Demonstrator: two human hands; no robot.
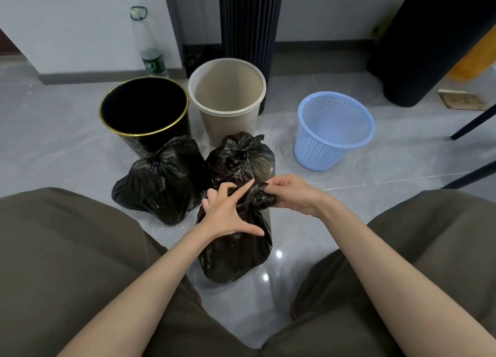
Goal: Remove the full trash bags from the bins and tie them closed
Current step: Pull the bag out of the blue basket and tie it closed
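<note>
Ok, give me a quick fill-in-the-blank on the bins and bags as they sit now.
The bin farthest right is the ____ mesh basket.
One knotted trash bag lies before the black bin, the other knotted bag before the ____ bin.
The third bag's twisted neck is gripped by the ____ hand.
Missing: blue; beige; right.

Glossy grey tiled floor [349, 195], 3 upright bins in a row, black gold-rimmed bin [134, 144] left, beige bin [226, 120] just beside it, blue mesh basket [330, 147] apart at right, 2 knotted black bags in front, left trash bag [161, 185], middle trash bag [241, 155], near trash bag [236, 254] closest, plastic bottle [150, 53] by wall, flat board scrap [464, 99] far right.
</note>
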